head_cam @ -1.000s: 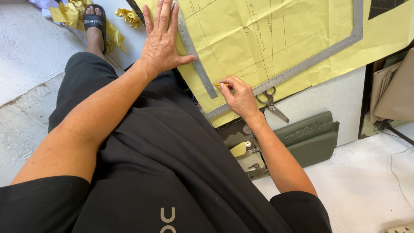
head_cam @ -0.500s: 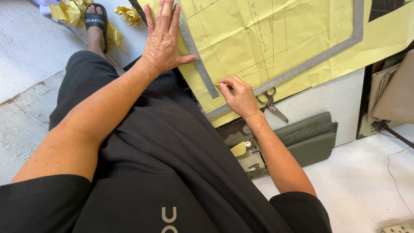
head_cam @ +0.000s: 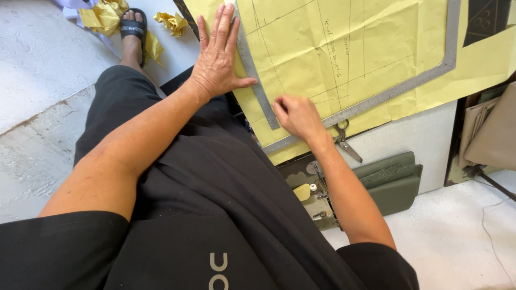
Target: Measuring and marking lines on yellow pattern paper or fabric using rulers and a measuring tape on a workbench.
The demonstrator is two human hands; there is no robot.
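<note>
A large yellow pattern paper [head_cam: 349, 48] with drawn pencil lines lies on a white table. My left hand [head_cam: 215, 59] rests flat on its left edge, fingers spread, with the thumb against a grey metal straight ruler [head_cam: 258, 86]. My right hand [head_cam: 298, 115] sits on the paper at the ruler's lower end, fingers curled inward. Whether it pinches anything is hidden. A grey L-shaped square [head_cam: 387, 94] runs from beside that hand up to the right.
Scissors [head_cam: 344, 140] lie at the table edge by my right wrist. Below are a folded green cloth [head_cam: 392, 182] and a machine part [head_cam: 317, 201]. Crumpled yellow paper [head_cam: 105, 16] and my sandalled foot [head_cam: 133, 32] are on the floor. Beige fabric [head_cam: 494, 134] hangs at right.
My right hand's fingers have curled in slightly at the ruler's end. The left hand, rulers and paper stay where they were.
</note>
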